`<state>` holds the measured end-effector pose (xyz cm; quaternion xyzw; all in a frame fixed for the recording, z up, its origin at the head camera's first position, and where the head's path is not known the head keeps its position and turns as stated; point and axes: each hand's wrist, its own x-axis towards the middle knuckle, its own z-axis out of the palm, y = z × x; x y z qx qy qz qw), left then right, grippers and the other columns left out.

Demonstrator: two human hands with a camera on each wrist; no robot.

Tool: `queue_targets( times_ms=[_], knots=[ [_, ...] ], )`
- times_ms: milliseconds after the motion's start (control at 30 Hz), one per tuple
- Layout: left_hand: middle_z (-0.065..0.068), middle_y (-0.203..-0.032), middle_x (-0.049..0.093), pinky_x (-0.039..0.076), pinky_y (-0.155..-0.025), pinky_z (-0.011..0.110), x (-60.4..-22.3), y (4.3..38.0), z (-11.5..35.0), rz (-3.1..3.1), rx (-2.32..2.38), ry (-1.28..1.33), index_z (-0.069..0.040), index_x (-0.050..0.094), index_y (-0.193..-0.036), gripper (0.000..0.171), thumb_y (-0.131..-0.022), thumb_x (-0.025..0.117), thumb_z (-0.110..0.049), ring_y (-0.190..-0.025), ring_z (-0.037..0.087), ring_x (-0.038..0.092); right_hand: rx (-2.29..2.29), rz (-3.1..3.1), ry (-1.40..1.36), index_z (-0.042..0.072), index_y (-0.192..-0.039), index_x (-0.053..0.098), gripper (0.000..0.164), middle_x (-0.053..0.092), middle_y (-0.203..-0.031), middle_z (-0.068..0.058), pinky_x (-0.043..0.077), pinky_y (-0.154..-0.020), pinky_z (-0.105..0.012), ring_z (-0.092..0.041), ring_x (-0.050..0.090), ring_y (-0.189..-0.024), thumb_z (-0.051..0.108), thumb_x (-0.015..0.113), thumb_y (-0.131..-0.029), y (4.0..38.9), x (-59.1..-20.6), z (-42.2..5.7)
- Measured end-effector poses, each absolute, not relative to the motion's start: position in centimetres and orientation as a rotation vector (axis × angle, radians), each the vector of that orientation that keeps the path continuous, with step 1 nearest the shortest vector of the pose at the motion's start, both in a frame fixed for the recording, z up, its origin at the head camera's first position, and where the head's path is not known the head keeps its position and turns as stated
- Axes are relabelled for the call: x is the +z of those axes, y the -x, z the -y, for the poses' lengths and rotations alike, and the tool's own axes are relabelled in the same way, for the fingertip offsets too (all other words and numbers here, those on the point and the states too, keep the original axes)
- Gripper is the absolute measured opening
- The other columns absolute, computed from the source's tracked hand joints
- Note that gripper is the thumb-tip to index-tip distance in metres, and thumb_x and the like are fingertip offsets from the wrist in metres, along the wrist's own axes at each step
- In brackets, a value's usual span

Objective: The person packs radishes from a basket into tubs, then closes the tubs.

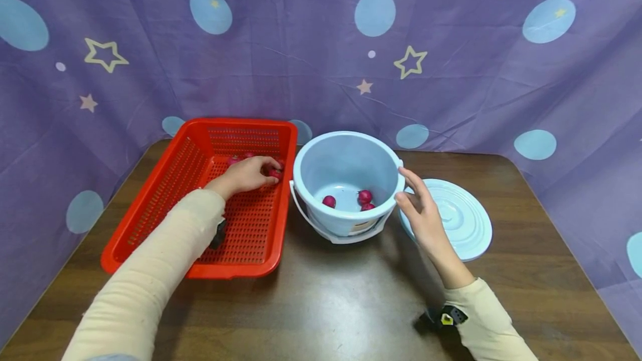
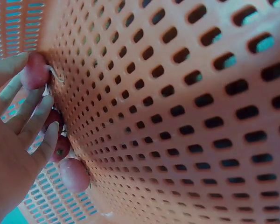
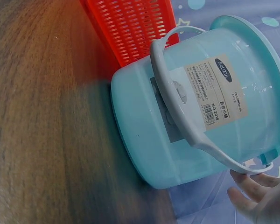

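Note:
My left hand (image 1: 247, 174) reaches into a red slotted plastic basket (image 1: 111, 249) and holds a red radish (image 1: 275, 173) between thumb and fingers by the right wall. In the left wrist view this radish (image 2: 36, 71) has a thin pale root, and more radishes (image 2: 74, 175) lie beside the fingers. A light blue bucket (image 1: 326, 222) stands upright right of the basket, with a few radishes (image 1: 364, 197) on its bottom. Relaxed fingers of my right hand (image 1: 423, 213) touch the bucket's right rim; in the right wrist view they are near the handle's hinge.
A round light blue lid (image 1: 468, 227) lies on the wooden table (image 1: 321, 305) right of the bucket, partly behind the right hand. The bucket's white handle (image 3: 177, 107) hangs down over its labelled front. A purple patterned cloth (image 1: 301, 43) hangs behind the table.

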<state>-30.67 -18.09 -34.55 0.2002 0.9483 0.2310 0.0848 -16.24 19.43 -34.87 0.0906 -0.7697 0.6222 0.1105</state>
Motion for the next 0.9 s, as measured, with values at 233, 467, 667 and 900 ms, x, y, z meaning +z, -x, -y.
queue_targets(
  times_ms=[233,467,667,900],
  knots=[
    [0.008,-0.106,0.067,0.048,-0.087,0.047,-34.9,30.6,18.0,-2.863,0.572,-0.585,-0.014,0.065,-0.118,0.03,-0.09,0.071,-0.023,-0.092,0.025,0.06,1.831,2.247,-0.286,0.011,-0.15,0.041,0.051,0.043,-0.148,-0.015,0.045,-0.091,-0.018,-0.01,0.06,-0.104,0.009,0.055,-0.101,16.2,-35.1,-19.3],
    [0.005,-0.103,0.067,0.046,-0.084,0.047,-34.4,30.4,18.3,-2.841,0.551,-0.601,-0.017,0.066,-0.115,0.029,-0.088,0.073,-0.024,-0.091,0.024,0.059,1.844,2.244,-0.28,0.012,-0.15,0.041,0.05,0.044,-0.147,-0.014,0.045,-0.092,-0.018,-0.01,0.06,-0.105,0.01,0.054,-0.101,16.2,-35.2,-19.1],
    [0.004,-0.109,0.067,0.045,-0.09,0.051,-33.4,29.8,18.7,-2.834,0.553,-0.631,-0.016,0.067,-0.12,0.034,-0.088,0.074,-0.026,-0.098,0.024,0.059,1.837,2.26,-0.269,0.014,-0.15,0.041,0.05,0.044,-0.147,-0.013,0.044,-0.093,-0.019,-0.019,0.058,-0.111,0.011,0.054,-0.101,16.1,-35.1,-19.1],
    [0.006,-0.111,0.059,0.045,-0.087,0.049,-31.5,28.8,18.8,-2.853,0.581,-0.644,-0.02,0.067,-0.117,0.031,-0.088,0.073,-0.031,-0.101,0.024,0.055,1.831,2.269,-0.257,0.017,-0.151,0.041,0.05,0.044,-0.148,-0.011,0.043,-0.094,-0.019,-0.023,0.057,-0.114,0.014,0.053,-0.102,16.1,-34.9,-19.3]
  ],
)
